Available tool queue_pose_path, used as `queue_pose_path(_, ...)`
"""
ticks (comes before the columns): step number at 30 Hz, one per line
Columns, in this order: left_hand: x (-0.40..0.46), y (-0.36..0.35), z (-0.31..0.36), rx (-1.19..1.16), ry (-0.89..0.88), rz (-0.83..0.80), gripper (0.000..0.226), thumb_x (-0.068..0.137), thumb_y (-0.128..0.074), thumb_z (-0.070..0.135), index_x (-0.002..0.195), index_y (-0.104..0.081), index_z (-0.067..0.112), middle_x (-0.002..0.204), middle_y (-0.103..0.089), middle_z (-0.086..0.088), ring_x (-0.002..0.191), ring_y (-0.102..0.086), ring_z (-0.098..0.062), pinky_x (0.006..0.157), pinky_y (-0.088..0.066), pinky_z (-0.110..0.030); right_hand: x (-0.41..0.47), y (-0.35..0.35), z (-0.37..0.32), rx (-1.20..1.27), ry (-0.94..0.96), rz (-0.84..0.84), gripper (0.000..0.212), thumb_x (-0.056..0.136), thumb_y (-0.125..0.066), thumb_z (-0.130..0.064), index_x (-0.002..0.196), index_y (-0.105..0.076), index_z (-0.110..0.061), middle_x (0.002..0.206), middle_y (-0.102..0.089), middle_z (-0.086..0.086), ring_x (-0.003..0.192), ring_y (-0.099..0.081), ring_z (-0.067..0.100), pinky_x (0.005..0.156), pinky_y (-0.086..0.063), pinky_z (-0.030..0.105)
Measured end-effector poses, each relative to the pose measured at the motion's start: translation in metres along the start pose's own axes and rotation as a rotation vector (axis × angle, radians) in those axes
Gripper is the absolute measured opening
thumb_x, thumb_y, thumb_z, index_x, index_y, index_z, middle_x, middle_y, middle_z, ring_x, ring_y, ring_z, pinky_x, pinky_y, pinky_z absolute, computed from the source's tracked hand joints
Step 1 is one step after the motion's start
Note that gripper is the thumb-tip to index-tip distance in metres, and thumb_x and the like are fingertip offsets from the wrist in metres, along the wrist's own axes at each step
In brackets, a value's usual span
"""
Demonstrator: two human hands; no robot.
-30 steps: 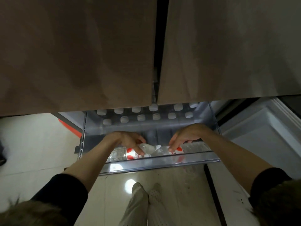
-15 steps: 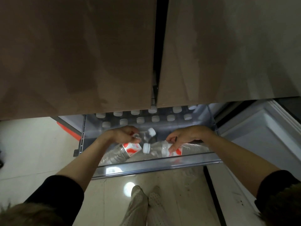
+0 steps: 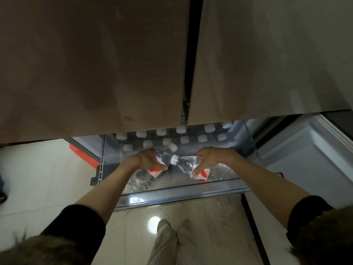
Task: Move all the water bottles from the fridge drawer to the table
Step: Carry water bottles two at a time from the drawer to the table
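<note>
Pale tiled floor (image 3: 38, 178) lies below brown fridge doors (image 3: 91, 64). In the clear pulled-out fridge drawer (image 3: 177, 194), each grip curls round one clear plastic water bottle: left hand (image 3: 147, 159), right hand (image 3: 210, 157). White-capped bottles (image 3: 183, 139) crowd twelve o'clock; most work remains, I judge.

Both bare forearms reach forward from black sleeves toward twelve o'clock. The left hand (image 3: 148, 159), at eleven o'clock, has its fingers curled round a water bottle (image 3: 165, 154); the right hand (image 3: 209, 159), at one o'clock, grips another bottle (image 3: 184, 163).
</note>
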State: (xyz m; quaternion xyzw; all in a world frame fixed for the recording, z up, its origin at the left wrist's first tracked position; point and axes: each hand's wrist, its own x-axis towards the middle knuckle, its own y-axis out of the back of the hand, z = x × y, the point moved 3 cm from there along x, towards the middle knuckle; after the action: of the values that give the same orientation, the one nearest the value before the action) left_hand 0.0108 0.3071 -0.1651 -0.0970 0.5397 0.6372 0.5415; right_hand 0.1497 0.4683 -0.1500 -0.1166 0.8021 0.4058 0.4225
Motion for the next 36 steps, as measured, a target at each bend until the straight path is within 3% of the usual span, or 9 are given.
queue_pose_path(4,-0.005,0.002,-0.003,-0.011,-0.054,0.024,0.055,0.074,-0.073,0.04,0.12,-0.053,0.016,0.111,-0.064,-0.003,0.094,-0.06,-0.018,0.081,-0.05,-0.027,0.0,-0.011,-0.004,-0.149,0.023,0.107,0.056,0.066,-0.073,-0.054,0.105,-0.055,-0.018,0.097,-0.063,0.0,0.082,-0.058,0.015,0.072,-0.046,0.028)
queue_pose_path(9,-0.03,0.013,-0.002,-0.099,-0.192,0.125,0.035,0.078,-0.071,0.027,0.109,-0.057,0.019,0.099,-0.062,0.002,0.088,-0.057,-0.014,0.079,-0.044,-0.024,-0.014,0.007,0.004,-0.13,0.006,0.255,0.049,0.066,-0.072,-0.054,0.097,-0.054,-0.02,0.092,-0.063,-0.002,0.077,-0.057,0.015,0.057,-0.039,0.025)
queue_pose_path(12,-0.046,0.011,-0.002,-0.104,-0.251,0.212,0.04,0.076,-0.073,0.027,0.112,-0.057,0.017,0.101,-0.065,-0.002,0.092,-0.061,-0.019,0.087,-0.05,-0.034,-0.024,0.009,0.002,-0.131,0.005,0.318,0.054,0.065,-0.075,-0.051,0.104,-0.055,-0.02,0.099,-0.065,-0.002,0.084,-0.06,0.018,0.064,-0.044,0.028)
queue_pose_path(16,-0.065,0.006,-0.006,-0.164,-0.347,0.301,0.048,0.065,-0.074,0.035,0.109,-0.058,0.027,0.098,-0.069,-0.001,0.09,-0.064,-0.019,0.084,-0.052,-0.041,-0.041,0.005,0.0,-0.115,0.02,0.429,0.056,0.065,-0.072,-0.054,0.107,-0.056,-0.02,0.105,-0.065,0.001,0.091,-0.06,0.023,0.071,-0.046,0.03)
queue_pose_path(20,-0.09,0.006,-0.004,-0.24,-0.479,0.387,0.055,0.064,-0.075,0.027,0.114,-0.055,0.015,0.103,-0.064,-0.002,0.093,-0.061,-0.016,0.079,-0.047,-0.018,-0.071,0.006,-0.009,-0.069,0.072,0.531,0.042,0.074,-0.068,-0.046,0.105,-0.054,-0.021,0.103,-0.064,0.0,0.095,-0.059,0.024,0.075,-0.044,0.03)
queue_pose_path(25,-0.121,0.005,-0.007,-0.28,-0.568,0.518,0.07,0.063,-0.071,0.047,0.124,-0.042,0.028,0.122,-0.053,0.0,0.11,-0.054,-0.012,0.095,-0.044,-0.027,-0.106,0.004,-0.018,0.055,0.221,0.721,0.054,0.068,-0.074,-0.048,0.108,-0.053,-0.019,0.103,-0.061,-0.002,0.091,-0.06,0.018,0.075,-0.052,0.035)
queue_pose_path(30,-0.169,0.0,0.011,-0.246,-0.653,0.724,0.078,0.069,-0.076,0.03,0.135,-0.037,0.017,0.127,-0.043,0.006,0.113,-0.043,0.0,0.096,-0.035,-0.011,-0.139,-0.002,-0.037,0.017,0.326,0.867,0.073,0.07,-0.074,-0.048,0.129,-0.044,-0.018,0.127,-0.052,0.0,0.112,-0.052,0.018,0.093,-0.045,0.036)
queue_pose_path(32,-0.188,0.002,0.017,-0.241,-0.658,0.827,0.077,0.072,-0.077,0.023,0.136,-0.036,0.016,0.129,-0.041,0.007,0.114,-0.041,0.001,0.095,-0.032,-0.005,-0.155,-0.002,-0.043,0.042,0.367,0.937,0.072,0.069,-0.075,-0.048,0.128,-0.044,-0.019,0.127,-0.051,-0.002,0.112,-0.052,0.016,0.096,-0.044,0.039)
queue_pose_path(36,-0.24,0.004,0.031,-0.312,-0.667,1.034,0.074,0.071,-0.077,0.024,0.133,-0.037,0.023,0.125,-0.044,0.008,0.113,-0.044,-0.002,0.095,-0.037,-0.013,-0.194,0.001,-0.055,0.202,0.518,1.038,0.069,0.065,-0.078,-0.045,0.121,-0.046,-0.02,0.121,-0.052,-0.003,0.106,-0.051,0.012,0.092,-0.047,0.034)
